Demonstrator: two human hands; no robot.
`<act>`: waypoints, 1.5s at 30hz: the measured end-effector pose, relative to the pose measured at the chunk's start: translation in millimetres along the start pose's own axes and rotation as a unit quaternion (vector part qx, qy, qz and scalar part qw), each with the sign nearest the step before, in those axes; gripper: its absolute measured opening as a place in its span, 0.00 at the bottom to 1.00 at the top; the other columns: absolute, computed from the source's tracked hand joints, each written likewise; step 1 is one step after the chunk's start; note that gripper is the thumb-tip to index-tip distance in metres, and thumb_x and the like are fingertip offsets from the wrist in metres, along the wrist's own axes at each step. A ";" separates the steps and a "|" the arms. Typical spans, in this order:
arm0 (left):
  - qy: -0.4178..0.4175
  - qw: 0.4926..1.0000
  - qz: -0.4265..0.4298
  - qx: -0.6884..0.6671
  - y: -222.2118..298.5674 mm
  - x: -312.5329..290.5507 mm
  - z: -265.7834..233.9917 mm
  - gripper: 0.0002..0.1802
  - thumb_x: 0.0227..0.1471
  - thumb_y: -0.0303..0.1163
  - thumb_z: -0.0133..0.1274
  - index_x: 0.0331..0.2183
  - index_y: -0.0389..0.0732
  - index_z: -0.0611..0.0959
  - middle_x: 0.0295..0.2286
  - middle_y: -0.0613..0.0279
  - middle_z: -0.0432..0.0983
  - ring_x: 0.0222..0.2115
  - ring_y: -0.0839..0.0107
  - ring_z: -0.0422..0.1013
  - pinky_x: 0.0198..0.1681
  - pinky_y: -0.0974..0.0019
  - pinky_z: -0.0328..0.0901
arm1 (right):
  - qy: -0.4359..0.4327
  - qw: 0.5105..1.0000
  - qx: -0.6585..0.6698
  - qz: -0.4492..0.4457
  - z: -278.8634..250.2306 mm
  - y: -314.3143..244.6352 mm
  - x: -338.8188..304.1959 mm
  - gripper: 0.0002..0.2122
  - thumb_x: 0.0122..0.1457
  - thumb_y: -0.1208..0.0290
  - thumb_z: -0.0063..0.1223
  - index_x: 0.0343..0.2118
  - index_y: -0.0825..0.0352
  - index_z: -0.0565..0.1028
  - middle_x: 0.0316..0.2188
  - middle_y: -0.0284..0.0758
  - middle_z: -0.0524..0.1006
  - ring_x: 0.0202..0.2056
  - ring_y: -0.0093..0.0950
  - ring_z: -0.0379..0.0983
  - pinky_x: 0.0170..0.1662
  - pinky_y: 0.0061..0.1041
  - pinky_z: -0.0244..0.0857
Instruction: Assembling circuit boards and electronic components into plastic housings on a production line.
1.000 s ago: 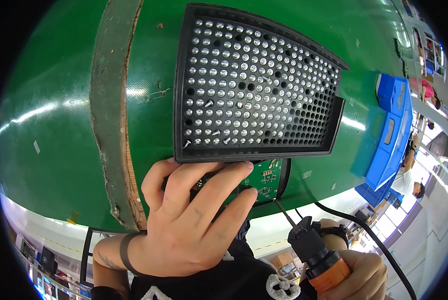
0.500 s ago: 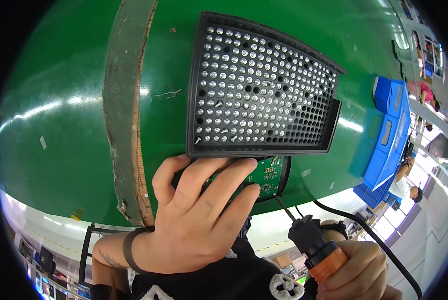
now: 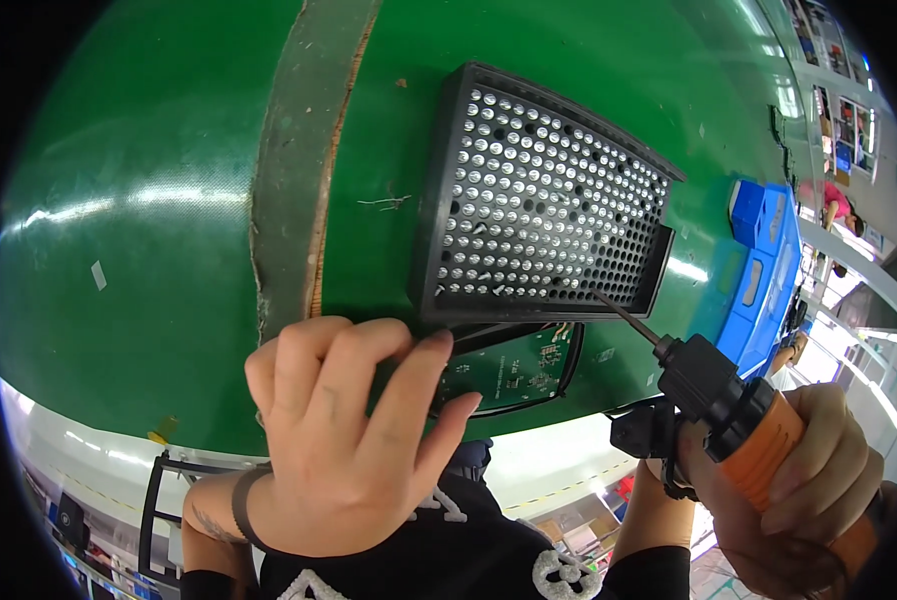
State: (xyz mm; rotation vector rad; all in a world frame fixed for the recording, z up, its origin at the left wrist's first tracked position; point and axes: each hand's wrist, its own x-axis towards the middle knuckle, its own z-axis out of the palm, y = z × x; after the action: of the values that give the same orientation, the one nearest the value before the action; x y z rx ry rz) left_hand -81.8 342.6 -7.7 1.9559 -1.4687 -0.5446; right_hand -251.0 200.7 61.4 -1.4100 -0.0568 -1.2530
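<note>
My right hand [image 3: 819, 470] is wrapped around an orange and black electric screwdriver [image 3: 744, 415]. Its bit [image 3: 629, 315] points up and left, the tip over the near right part of a black screw tray [image 3: 429, 240]. Rows of silver screws fill many of the tray's holes; others, mostly at the right, are bare. Just in front of the tray lies a black housing with a green circuit board [image 3: 509, 370] inside. My left hand [image 3: 354, 440] is closed with bent fingers around the housing's left end, its fingers and palm hiding that end.
A raised grey-green strip with a rough edge [image 3: 294, 170] crosses the green table [image 3: 149, 310] left of the tray. Blue plastic bins [image 3: 764, 270] stand at the right. A thin stray wire [image 3: 384, 202] lies between strip and tray. Other people are in the far right background.
The screwdriver has risen from the circuit board's near right corner to the screw tray. My left hand has shifted left, uncovering more of the board. The whole view has moved slightly.
</note>
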 end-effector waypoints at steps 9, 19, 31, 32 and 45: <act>0.029 0.999 0.022 -0.028 3.6 3.9 10.5 0.23 0.23 0.33 0.64 0.30 0.40 0.79 0.29 0.63 0.67 0.30 0.62 0.63 0.35 0.61 0.52 | -0.014 0.977 -0.207 0.054 25.0 23.7 16.0 0.26 0.54 0.70 0.47 0.55 0.67 0.53 0.22 0.31 0.68 0.17 0.23 0.66 0.20 0.23 0.68; 0.034 0.999 0.019 -0.036 1.8 3.8 9.8 0.23 0.23 0.33 0.64 0.29 0.40 0.80 0.28 0.63 0.67 0.30 0.63 0.63 0.35 0.62 0.52 | -0.026 0.991 -0.115 0.068 -30.8 -34.0 8.8 0.15 0.52 0.65 0.50 0.37 0.66 0.60 0.19 0.28 0.68 0.17 0.18 0.65 0.24 0.16 0.64; 0.043 0.997 0.019 -0.054 5.9 3.8 21.4 0.21 0.25 0.32 0.63 0.30 0.42 0.80 0.29 0.67 0.68 0.31 0.65 0.63 0.35 0.63 0.51 | -0.044 0.996 0.054 -0.063 41.0 29.2 10.7 0.03 0.53 0.73 0.44 0.25 0.65 0.65 0.13 0.29 0.67 0.11 0.19 0.65 0.14 0.17 0.63; 0.043 0.997 0.019 -0.053 5.6 3.8 21.3 0.21 0.25 0.32 0.63 0.30 0.42 0.80 0.29 0.67 0.68 0.31 0.65 0.63 0.35 0.63 0.51 | -0.051 0.991 0.098 -0.069 43.0 29.6 9.5 0.06 0.52 0.75 0.43 0.20 0.64 0.66 0.11 0.29 0.67 0.11 0.19 0.65 0.13 0.17 0.62; 0.042 0.997 0.015 -0.062 4.3 4.1 20.8 0.20 0.26 0.33 0.62 0.30 0.43 0.81 0.28 0.69 0.69 0.30 0.66 0.62 0.34 0.63 0.51 | -0.062 0.974 0.110 -0.189 42.7 42.9 -13.7 0.04 0.53 0.75 0.41 0.26 0.68 0.68 0.12 0.29 0.66 0.11 0.20 0.66 0.14 0.17 0.64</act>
State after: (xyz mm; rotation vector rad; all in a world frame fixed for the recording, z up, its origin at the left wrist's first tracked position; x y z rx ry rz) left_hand -97.2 333.0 -19.5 1.8349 -1.3776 -0.5216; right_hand -201.9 227.0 34.2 -1.3177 -0.5556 -1.4154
